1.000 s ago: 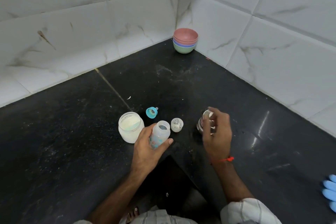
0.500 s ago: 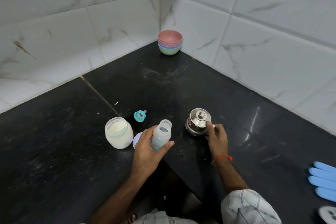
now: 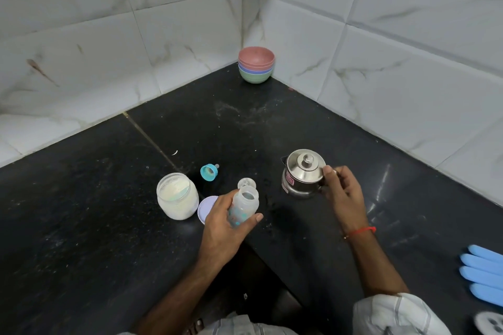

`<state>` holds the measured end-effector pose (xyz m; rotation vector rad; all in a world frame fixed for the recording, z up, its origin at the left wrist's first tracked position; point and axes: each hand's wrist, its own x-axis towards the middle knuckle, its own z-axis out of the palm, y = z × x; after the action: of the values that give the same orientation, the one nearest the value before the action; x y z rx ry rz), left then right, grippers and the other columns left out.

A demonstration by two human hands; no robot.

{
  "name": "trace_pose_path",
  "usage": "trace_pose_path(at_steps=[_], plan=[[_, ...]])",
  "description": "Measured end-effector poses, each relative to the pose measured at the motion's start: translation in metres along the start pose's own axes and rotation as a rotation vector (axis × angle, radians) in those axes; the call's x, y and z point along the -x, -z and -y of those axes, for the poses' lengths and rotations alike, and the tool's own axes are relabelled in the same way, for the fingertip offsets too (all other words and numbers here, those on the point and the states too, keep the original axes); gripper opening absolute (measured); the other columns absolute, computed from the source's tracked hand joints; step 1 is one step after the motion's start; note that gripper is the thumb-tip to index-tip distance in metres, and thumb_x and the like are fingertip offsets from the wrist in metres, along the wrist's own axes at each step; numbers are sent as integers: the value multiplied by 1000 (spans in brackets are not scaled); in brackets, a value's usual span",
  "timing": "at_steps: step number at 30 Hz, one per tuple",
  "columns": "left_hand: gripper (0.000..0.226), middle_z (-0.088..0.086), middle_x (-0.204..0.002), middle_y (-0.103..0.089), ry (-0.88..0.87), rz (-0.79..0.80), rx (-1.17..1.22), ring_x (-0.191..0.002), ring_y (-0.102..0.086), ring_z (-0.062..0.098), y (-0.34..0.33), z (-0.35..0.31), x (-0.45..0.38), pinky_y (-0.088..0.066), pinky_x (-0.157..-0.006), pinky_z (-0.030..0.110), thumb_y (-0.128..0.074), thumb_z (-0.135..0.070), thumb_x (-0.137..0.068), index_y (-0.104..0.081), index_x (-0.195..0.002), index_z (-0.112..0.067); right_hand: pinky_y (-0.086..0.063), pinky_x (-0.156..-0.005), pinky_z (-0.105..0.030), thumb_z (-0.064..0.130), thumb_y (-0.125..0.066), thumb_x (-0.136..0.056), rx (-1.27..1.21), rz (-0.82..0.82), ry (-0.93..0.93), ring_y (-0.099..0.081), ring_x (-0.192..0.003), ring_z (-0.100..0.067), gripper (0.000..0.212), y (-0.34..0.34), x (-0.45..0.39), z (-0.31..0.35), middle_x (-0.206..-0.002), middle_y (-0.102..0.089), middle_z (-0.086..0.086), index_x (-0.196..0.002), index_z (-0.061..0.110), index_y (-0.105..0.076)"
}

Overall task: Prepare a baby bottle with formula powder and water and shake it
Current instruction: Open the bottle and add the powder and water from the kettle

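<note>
My left hand point(image 3: 221, 228) grips the open, clear baby bottle point(image 3: 243, 205) and holds it upright just above the black counter. My right hand point(image 3: 341, 190) is curled round the handle of a small steel kettle point(image 3: 303, 177), lid on, spout to the left; the kettle stands on the counter to the right of the bottle. An open jar of white formula powder point(image 3: 178, 200) stands to the left of the bottle, with its pale lilac lid point(image 3: 205, 208) lying beside it. The teal bottle ring with teat point(image 3: 209, 172) lies behind. A clear cap point(image 3: 246, 183) peeks out behind the bottle.
A stack of coloured bowls point(image 3: 256, 68) sits in the tiled corner. Blue gloved fingers of another person point(image 3: 481, 272) reach in at the right edge. The counter point(image 3: 81, 226) has an inner corner edge just below my hands. White tiled walls close both far sides.
My right hand has come off the kettle's top and taken its handle. The bottle has stayed in my left hand. The view has shifted, so the lilac lid now shows.
</note>
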<state>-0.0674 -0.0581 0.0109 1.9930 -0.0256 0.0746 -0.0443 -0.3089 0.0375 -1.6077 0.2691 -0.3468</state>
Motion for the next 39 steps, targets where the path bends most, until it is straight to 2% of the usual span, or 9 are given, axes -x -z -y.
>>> trace_pose_path(at_steps=[8, 10, 13, 16, 20, 23, 27, 33, 39], plan=[[68, -8, -137, -58, 93, 76, 11, -127, -53, 11, -5, -5, 5, -50, -108, 37, -85, -32, -78, -53, -138, -24, -38, -64, -51, 47, -62, -94, 139, 197, 215, -40, -71, -26, 45, 1, 14, 63, -73, -42, -12, -80, 6, -47], [68, -8, -137, -58, 84, 76, 19, -126, -53, 11, -5, -6, 7, -50, -107, 36, -86, -33, -77, -53, -137, -25, -40, -61, -51, 46, -62, -97, 214, 230, 264, -41, -66, -26, 44, 0, 17, 72, -68, -44, -10, -79, 7, -49], [68, -9, -134, -60, 67, 75, 29, -125, -55, 12, -5, -5, 9, -52, -106, 36, -86, -34, -76, -55, -136, -26, -40, -55, -27, 31, -63, -99, 320, 282, 333, -43, -58, -6, 35, -1, 24, 83, -61, -48, 5, -78, 6, -50], [69, -10, -134, -60, 57, 79, 24, -125, -55, 11, -6, -4, 11, -51, -106, 35, -87, -36, -76, -55, -136, -27, -37, -53, -24, 25, -63, -100, 455, 330, 391, -40, -57, -8, 30, -3, 26, 88, -62, -48, -9, -77, 9, -51], [68, -10, -131, -61, 27, 95, 22, -122, -57, 12, -7, -3, 12, -52, -103, 32, -87, -37, -75, -57, -134, -26, -35, -58, -15, 30, -62, -100, 601, 379, 458, -43, -60, -9, 28, -5, 25, 88, -63, -44, 9, -76, 26, -48], [68, -9, -128, -61, 16, 106, 17, -120, -58, 13, -8, -2, 12, -54, -101, 35, -88, -38, -74, -58, -134, -26, -35, -60, -14, 41, -58, -98, 650, 409, 511, -46, -64, -9, 28, -9, 26, 92, -64, -45, 10, -76, 39, -42], [69, -9, -130, -60, 3, 122, 7, -121, -57, 12, -10, -1, 11, -54, -102, 34, -88, -37, -74, -57, -134, -26, -34, -62, -13, 50, -49, -96, 746, 439, 583, -48, -68, -8, 25, -11, 22, 95, -64, -45, 12, -77, 34, -43], [65, -16, -129, -57, 14, 142, -2, -119, -56, 7, -11, 2, 8, -44, -87, 8, -86, -40, -75, -53, -130, -37, -34, -62, -19, 50, -48, -97, 795, 460, 627, -45, -68, -4, 29, -13, 19, 99, -66, -42, 16, -78, 29, -44], [68, -14, -132, -58, 31, 148, -9, -121, -55, 7, -12, 5, 6, -41, -88, 6, -86, -41, -75, -54, -134, -32, -36, -62, -21, 48, -49, -98, 808, 468, 650, -45, -70, -3, 29, -15, 18, 101, -68, -40, 20, -79, 27, -45]])
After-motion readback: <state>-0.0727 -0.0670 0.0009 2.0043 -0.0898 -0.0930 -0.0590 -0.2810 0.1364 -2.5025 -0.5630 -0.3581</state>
